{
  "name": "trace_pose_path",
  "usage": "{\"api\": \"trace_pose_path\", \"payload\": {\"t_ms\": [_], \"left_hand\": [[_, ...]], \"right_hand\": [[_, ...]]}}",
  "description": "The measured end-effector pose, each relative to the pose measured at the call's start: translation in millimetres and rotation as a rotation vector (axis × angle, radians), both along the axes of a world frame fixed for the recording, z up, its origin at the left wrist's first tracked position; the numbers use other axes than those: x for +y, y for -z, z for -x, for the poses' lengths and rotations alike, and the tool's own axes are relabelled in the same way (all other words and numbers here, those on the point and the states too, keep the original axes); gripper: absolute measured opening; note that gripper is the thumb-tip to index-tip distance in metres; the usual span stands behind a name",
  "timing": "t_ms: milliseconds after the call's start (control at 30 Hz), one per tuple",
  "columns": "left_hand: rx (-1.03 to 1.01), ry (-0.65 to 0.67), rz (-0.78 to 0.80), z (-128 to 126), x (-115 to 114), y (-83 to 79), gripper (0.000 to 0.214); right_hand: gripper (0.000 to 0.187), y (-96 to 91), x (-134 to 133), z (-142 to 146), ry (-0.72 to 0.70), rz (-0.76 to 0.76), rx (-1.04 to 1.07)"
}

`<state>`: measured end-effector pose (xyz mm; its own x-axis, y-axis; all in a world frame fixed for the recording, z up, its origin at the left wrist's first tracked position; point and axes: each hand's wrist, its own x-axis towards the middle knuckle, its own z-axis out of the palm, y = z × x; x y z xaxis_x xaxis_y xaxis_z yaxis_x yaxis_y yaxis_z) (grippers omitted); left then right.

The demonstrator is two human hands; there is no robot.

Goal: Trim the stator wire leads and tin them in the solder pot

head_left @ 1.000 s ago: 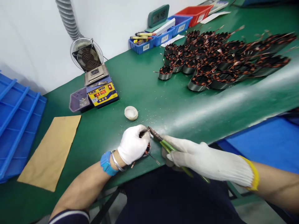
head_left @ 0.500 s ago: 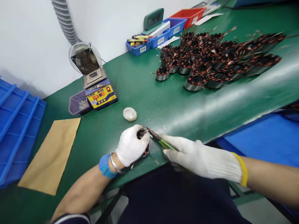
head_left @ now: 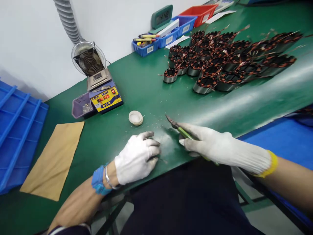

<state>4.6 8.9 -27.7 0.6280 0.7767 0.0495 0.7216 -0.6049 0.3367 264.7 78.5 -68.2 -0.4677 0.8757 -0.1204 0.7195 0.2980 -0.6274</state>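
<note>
Right hand [head_left: 207, 145] grips the cutters [head_left: 174, 124] just beyond the curled left hand [head_left: 137, 158], whose hold I cannot tell; best point the tips away from it.

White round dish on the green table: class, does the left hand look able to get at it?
Probably yes: the dish lies just beyond the left hand, only bare table between them; the cutters sit off to the side.
</note>
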Motion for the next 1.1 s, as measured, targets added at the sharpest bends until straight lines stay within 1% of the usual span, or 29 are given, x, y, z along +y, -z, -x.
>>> {"api": "trace_pose_path", "payload": {"t_ms": [33, 67, 100, 133, 200, 233, 300, 367, 433, 500, 533, 567, 667, 733, 833, 933, 967, 1000, 1033, 1067, 1100], "left_hand": [[0.009, -0.091, -0.047, -2.4, 0.6, 4.2, 0.013], [0.025, -0.186, -0.103, -4.5, 1.1, 8.2, 0.011], [0.04, -0.268, -0.164, -6.1, 1.6, 11.8, 0.011], [0.042, -0.33, -0.222, -7.1, 2.3, 14.9, 0.01], [0.003, -0.374, -0.298, -7.2, 4.5, 19.9, 0.011], [-0.038, -0.38, -0.315, -6.6, 5.8, 21.8, 0.012], [-0.128, -0.401, -0.317, -5.5, 8.4, 24.7, 0.014], [-0.182, -0.436, -0.282, -5.1, 10.0, 26.1, 0.012], [-0.198, -0.479, -0.233, -5.4, 10.2, 26.4, 0.009], [-0.196, -0.513, -0.196, -5.8, 9.5, 26.2, 0.007], [-0.2, -0.522, -0.188, -5.8, 9.2, 26.1, 0.007], [-0.207, -0.529, -0.182, -5.6, 8.9, 26.0, 0.008], [-0.234, -0.542, -0.165, -4.2, 8.8, 25.6, 0.009], [-0.238, -0.545, -0.145, -3.2, 9.1, 24.8, 0.01], [-0.241, -0.534, -0.118, -2.6, 9.6, 23.7, 0.013], [-0.25, -0.521, -0.127, -2.9, 9.9, 24.1, 0.013], [-0.254, -0.52, -0.139, -3.0, 10.0, 24.6, 0.013], [-0.258, -0.52, -0.152, -3.1, 10.1, 25.3, 0.013], [-0.262, -0.517, -0.163, -3.2, 10.2, 26.1, 0.013], [-0.267, -0.51, -0.173, -3.1, 10.3, 26.9, 0.013], [-0.272, -0.497, -0.183, -3.1, 10.4, 27.7, 0.013]], "right_hand": [[0.059, 0.6, -0.5, -0.4, -0.008, 0.001, -0.025], [0.06, 0.8, -1.4, -0.1, -0.001, -0.033, -0.076], [0.061, 0.7, -2.4, 0.7, 0.017, -0.108, -0.143], [0.06, 0.4, -3.0, 1.9, 0.044, -0.216, -0.216], [0.057, -0.8, -1.7, 4.8, 0.071, -0.415, -0.362], [0.054, -1.6, 0.4, 6.3, 0.063, -0.481, -0.43], [0.047, -3.7, 6.0, 9.3, 0.028, -0.559, -0.533], [0.044, -6.1, 10.1, 13.6, -0.01, -0.612, -0.536], [0.045, -7.2, 8.6, 21.5, -0.039, -0.644, -0.413], [0.044, -6.0, 0.9, 33.9, -0.053, -0.611, -0.194], [0.041, -4.7, -4.2, 41.4, -0.049, -0.55, -0.082], [0.037, -3.0, -9.1, 49.3, -0.041, -0.458, 0.019], [0.026, 1.2, -17.6, 72.1, 0.011, -0.099, 0.278], [0.02, 2.0, -17.0, 83.3, 0.046, 0.073, 0.427], [0.015, 2.0, -15.0, 92.9, 0.102, 0.209, 0.584], [0.018, 3.9, -21.8, 95.6, 0.169, 0.361, 0.648], [0.019, 4.8, -25.8, 94.7, 0.181, 0.393, 0.645], [0.018, 5.7, -29.7, 92.9, 0.178, 0.386, 0.624], [0.017, 6.3, -33.0, 89.9, 0.156, 0.323, 0.587], [0.015, 6.6, -34.8, 86.1, 0.113, 0.197, 0.539], [0.013, 6.6, -35.0, 81.7, 0.048, 0.009, 0.49]]}}
